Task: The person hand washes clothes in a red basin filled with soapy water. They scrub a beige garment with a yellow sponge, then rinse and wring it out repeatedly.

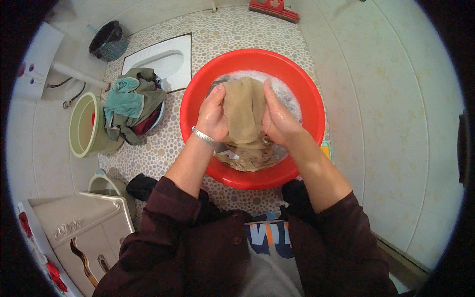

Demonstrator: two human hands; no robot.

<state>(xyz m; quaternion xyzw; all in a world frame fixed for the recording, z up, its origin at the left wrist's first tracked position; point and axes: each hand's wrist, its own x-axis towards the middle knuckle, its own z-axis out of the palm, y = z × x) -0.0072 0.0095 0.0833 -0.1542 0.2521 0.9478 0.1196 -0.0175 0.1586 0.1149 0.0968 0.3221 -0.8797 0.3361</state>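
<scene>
Between my two hands a wet tan cloth garment [243, 111] is held up over a large red plastic basin [252, 182]. My left hand [214, 115], with a silver bracelet at the wrist, grips its left side. On the other side, my right hand [276, 115] presses against the cloth with the fingers pointing away from me. Soapy water with white suds [291, 98] fills the basin. More tan fabric [248, 159] lies in the water below my hands, and a bit of grey cloth [219, 83] shows at the upper left.
Left of the basin, a heap of clothes [137, 100] overfills a light blue basin, beside a pale green bucket [79, 126]. Beyond are a white squat toilet [163, 59], a dark-lined bin [109, 41] and a red floor brush or squeegee [274, 11]. A cabinet [85, 230] stands lower left; a tiled wall runs along the right.
</scene>
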